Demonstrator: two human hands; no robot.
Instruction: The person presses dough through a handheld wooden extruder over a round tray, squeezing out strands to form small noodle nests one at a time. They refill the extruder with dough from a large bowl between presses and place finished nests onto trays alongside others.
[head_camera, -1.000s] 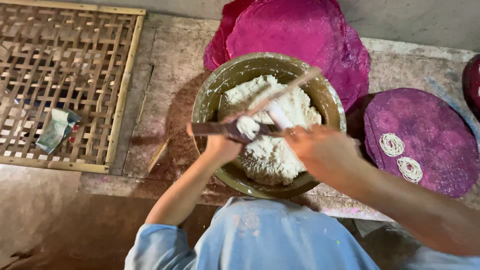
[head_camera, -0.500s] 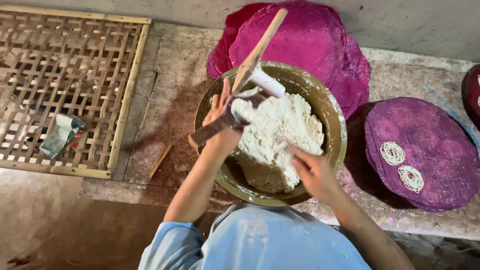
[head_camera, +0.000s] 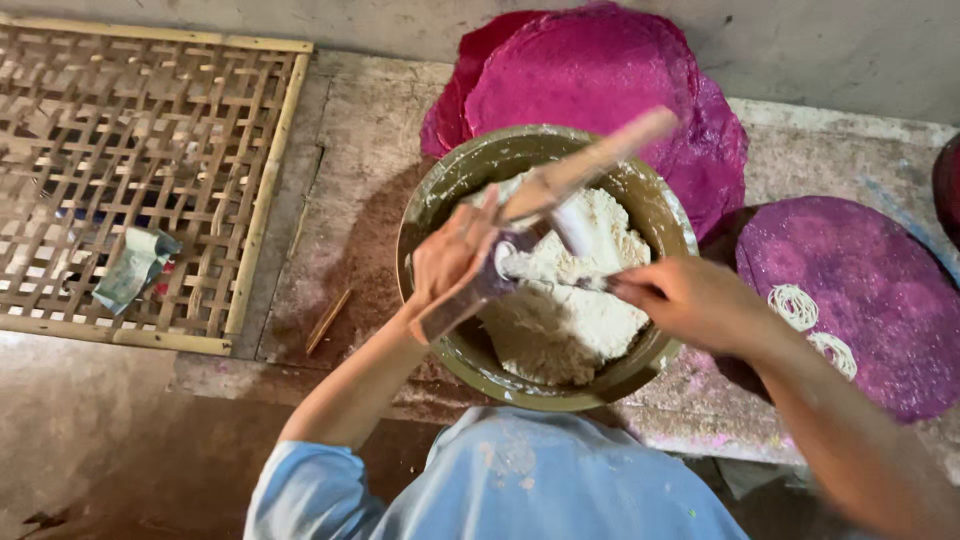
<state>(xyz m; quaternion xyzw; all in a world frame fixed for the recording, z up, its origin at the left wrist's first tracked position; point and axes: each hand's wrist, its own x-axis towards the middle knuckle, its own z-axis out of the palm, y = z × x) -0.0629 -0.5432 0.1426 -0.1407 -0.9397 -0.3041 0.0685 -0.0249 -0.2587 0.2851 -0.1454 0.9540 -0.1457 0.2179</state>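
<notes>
- The bamboo lattice rack (head_camera: 140, 180) lies flat at the left on the stained concrete ledge (head_camera: 350, 210), a crumpled scrap of paper (head_camera: 135, 268) resting on its slats.
- 2 stacked magenta woven mats (head_camera: 600, 80) sit behind the bowl; another round mat (head_camera: 880, 300) at the right carries 2 small coils of white noodle (head_camera: 810, 325).
- The olive-glazed bowl (head_camera: 440, 190) sits in the middle of the ledge, close to the person, holding a crumbly white dough (head_camera: 560, 320).
- The wooden press (head_camera: 570, 175) is tilted above the dough. The left hand (head_camera: 450, 260) is clenched around its lower end.
- The right hand (head_camera: 690, 300) has fingers pinched at the dough-caked part of the tool; exactly what they grip cannot be told.
- Judged from this, scraping goes best with the tool held steady over the bowl so crumbs fall back in.
</notes>
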